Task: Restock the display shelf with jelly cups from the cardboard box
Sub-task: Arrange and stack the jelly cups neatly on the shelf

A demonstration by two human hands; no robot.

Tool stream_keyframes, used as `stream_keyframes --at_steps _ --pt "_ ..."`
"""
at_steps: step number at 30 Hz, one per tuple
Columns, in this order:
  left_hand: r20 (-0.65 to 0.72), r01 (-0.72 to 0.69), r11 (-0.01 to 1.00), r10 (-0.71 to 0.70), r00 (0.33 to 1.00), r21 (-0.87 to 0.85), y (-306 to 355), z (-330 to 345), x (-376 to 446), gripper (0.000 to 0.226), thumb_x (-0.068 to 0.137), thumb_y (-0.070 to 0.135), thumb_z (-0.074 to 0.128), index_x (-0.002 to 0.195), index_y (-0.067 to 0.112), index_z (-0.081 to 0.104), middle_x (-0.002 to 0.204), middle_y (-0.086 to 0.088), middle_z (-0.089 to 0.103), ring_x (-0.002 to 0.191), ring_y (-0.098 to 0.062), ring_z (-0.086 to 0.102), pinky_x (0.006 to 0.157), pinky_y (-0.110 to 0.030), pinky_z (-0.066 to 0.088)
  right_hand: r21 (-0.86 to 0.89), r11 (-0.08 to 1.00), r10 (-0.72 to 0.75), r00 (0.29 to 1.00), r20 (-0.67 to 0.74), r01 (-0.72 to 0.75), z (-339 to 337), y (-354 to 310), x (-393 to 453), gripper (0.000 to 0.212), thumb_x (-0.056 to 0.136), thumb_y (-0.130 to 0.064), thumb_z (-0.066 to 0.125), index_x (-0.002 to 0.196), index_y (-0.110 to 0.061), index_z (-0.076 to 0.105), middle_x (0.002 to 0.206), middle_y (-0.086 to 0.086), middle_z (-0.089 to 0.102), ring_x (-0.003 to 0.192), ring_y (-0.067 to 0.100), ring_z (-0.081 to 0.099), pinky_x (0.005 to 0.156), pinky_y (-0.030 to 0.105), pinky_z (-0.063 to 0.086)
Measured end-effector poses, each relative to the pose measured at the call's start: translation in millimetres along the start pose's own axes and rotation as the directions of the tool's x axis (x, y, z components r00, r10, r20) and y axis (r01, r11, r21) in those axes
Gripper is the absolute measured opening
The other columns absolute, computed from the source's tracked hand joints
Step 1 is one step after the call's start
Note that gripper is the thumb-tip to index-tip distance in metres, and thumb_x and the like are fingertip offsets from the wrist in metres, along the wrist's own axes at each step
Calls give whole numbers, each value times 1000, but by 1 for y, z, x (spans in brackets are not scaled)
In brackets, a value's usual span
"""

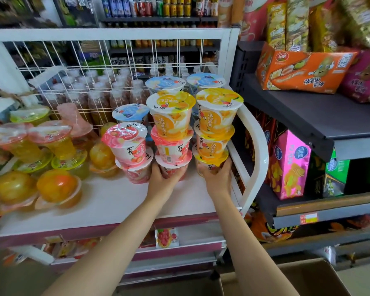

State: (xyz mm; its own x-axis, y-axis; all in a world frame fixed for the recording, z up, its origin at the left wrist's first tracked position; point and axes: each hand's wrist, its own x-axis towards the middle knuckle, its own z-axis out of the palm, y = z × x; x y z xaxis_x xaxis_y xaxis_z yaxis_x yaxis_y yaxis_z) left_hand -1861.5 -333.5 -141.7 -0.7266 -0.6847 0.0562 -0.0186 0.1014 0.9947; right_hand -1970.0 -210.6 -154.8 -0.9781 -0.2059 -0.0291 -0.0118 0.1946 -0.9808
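On the white display shelf [107, 199] stand stacks of jelly cups. My left hand [162, 171] grips the bottom pink cup of a three-high stack [171, 133] topped by an orange-lidded cup. My right hand [217, 174] grips the bottom cup of a stack of orange cups [217, 124] at the shelf's right end. A two-high pink stack [130, 148] stands just left. Blue-lidded cups [166, 83] sit behind. The cardboard box [303, 278] is at the bottom right, its inside mostly out of view.
Clear domed jelly cups [56, 186] fill the shelf's left side. A white wire grid [115, 67] backs the shelf, with bottles behind it. A white curved side rail [256, 150] bounds the right end. Dark shelves [308, 116] with snack packs stand to the right.
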Motion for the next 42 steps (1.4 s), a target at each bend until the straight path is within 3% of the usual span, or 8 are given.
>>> stream_keyframes --at_steps 10,16,19,22,25,31,36,42 --pt "4 108 968 -112 994 225 30 -29 -52 54 92 35 68 141 25 47 134 12 53 118 -8 54 93 -22 43 52 998 -35 990 -139 43 6 -20 -77 72 86 -24 76 145 -12 36 137 7 47 124 20 48 103 35 45" --pt "-227 -265 800 440 869 538 41 -148 -114 24 91 33 51 102 23 69 107 17 63 105 0 56 91 -15 44 78 949 -313 946 91 306 63 -41 -156 20 91 -13 66 103 -24 54 99 -3 59 93 15 58 82 26 49" --pt "-286 -210 639 582 761 740 40 -222 -105 33 88 30 56 112 10 66 124 -5 58 121 -19 49 107 -24 34 77 934 -355 884 305 349 110 -53 -175 23 91 -16 68 98 -31 53 94 -6 62 85 9 60 71 17 47" --pt "-257 -62 551 482 837 833 27 -279 -92 55 86 32 65 136 12 50 147 -11 41 137 -34 39 110 -52 36 4 936 -307 811 499 352 164 -59 -191 49 84 -27 77 122 -22 48 113 -4 54 97 7 56 76 20 48" --pt "-135 -48 417 399 907 908 10 -317 -77 72 83 40 75 142 14 42 153 -15 35 141 -38 34 109 -58 38 -68 929 -250 752 610 364 210 -63 -201 93 72 -43 85 146 -24 31 135 -2 43 116 14 51 92 33 50" --pt "-41 -92 400 311 949 912 -7 -344 -68 81 78 23 79 148 21 37 160 -10 23 143 -39 30 108 -56 37 -105 920 -267 799 538 378 255 -51 -206 110 57 -61 85 147 -32 28 138 -2 51 127 21 52 101 49 47" --pt "-46 -142 427 400 915 893 -14 -345 -58 72 75 12 79 140 17 46 153 -14 34 137 -39 38 103 -53 44 -139 922 -253 835 488 361 264 -60 -210 102 64 -36 91 146 -26 31 134 4 57 121 24 56 94 29 43" --pt "-56 -168 427 465 884 889 -19 -343 -56 59 81 15 74 135 16 50 150 -14 35 135 -39 37 102 -51 44 -185 911 -253 853 456 369 265 -60 -213 99 67 -42 89 147 -23 32 133 3 58 119 26 58 89 26 41"
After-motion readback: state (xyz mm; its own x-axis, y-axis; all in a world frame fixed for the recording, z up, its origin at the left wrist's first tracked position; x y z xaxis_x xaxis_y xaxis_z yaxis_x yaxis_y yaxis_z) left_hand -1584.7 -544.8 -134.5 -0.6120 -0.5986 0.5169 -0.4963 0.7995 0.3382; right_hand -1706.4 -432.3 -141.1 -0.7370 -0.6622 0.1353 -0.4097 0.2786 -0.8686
